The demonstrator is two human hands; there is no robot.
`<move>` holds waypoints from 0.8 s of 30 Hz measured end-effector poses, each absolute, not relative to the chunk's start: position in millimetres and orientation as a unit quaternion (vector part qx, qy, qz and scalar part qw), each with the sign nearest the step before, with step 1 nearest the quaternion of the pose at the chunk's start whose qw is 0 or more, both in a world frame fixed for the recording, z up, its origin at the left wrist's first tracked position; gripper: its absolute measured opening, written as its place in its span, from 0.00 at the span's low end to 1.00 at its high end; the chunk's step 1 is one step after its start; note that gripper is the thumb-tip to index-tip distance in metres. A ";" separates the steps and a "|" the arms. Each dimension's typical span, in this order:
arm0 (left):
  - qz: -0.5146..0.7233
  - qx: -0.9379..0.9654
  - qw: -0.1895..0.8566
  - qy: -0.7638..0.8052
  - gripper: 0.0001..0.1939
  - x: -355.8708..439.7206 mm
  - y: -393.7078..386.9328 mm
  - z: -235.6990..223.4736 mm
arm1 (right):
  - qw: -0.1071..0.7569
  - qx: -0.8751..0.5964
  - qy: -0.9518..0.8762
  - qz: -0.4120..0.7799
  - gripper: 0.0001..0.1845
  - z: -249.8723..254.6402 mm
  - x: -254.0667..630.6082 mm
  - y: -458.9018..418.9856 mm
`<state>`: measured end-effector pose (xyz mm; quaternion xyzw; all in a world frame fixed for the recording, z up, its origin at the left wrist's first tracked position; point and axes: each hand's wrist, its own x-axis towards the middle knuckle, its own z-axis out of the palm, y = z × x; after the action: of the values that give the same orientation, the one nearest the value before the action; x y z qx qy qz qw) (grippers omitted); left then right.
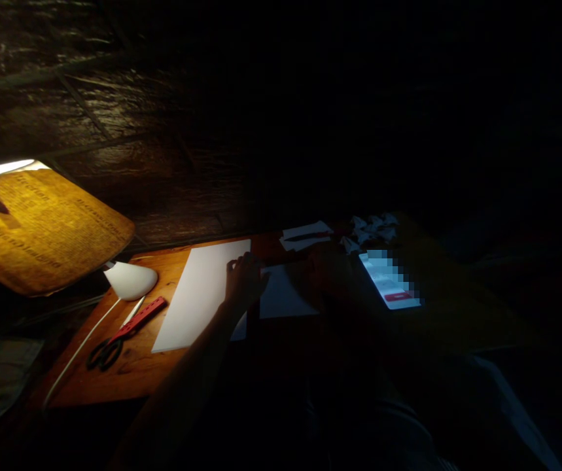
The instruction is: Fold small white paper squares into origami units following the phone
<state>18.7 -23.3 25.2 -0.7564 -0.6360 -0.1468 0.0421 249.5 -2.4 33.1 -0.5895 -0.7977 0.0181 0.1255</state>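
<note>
A small white sheet of paper (288, 294) lies on the table between my two hands. My left hand (245, 278) is over the right edge of a larger white sheet of paper (197, 288), its fingers bent and apart, the thumb beside the small sheet's left edge. Deep shadow covers my right hand (328, 268) at the small sheet's right side; its fingers cannot be made out. Whether either hand grips the small sheet does not show.
A lit lamp with a printed shade (59, 229) and white base (131, 281) stands left on the wooden table (84, 386). Near it lie black-handled scissors (106, 353) and a red ruler-like strip (140, 317). Paper strips (305, 230), folded paper pieces (373, 227) and a glowing phone (383, 278) lie rightward.
</note>
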 end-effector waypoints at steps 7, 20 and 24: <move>-0.198 -0.754 -0.016 -0.626 0.08 12.3 -8.1 9.6 | 0.189 -0.514 -0.836 0.042 0.19 12.3 253.2 6.8; -0.370 -0.764 -0.192 -0.493 0.04 17.9 -4.3 9.7 | 0.230 -0.421 -0.870 0.119 0.10 20.3 240.7 10.9; -0.373 -0.779 -0.187 -0.469 0.04 23.2 -5.7 10.9 | 0.230 -0.416 -0.874 0.105 0.09 21.5 241.5 8.4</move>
<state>23.2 -5.7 10.9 -0.7786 -0.4687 -0.3729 -0.1874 241.5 8.4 21.5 -0.4157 -0.8738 0.1047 0.2296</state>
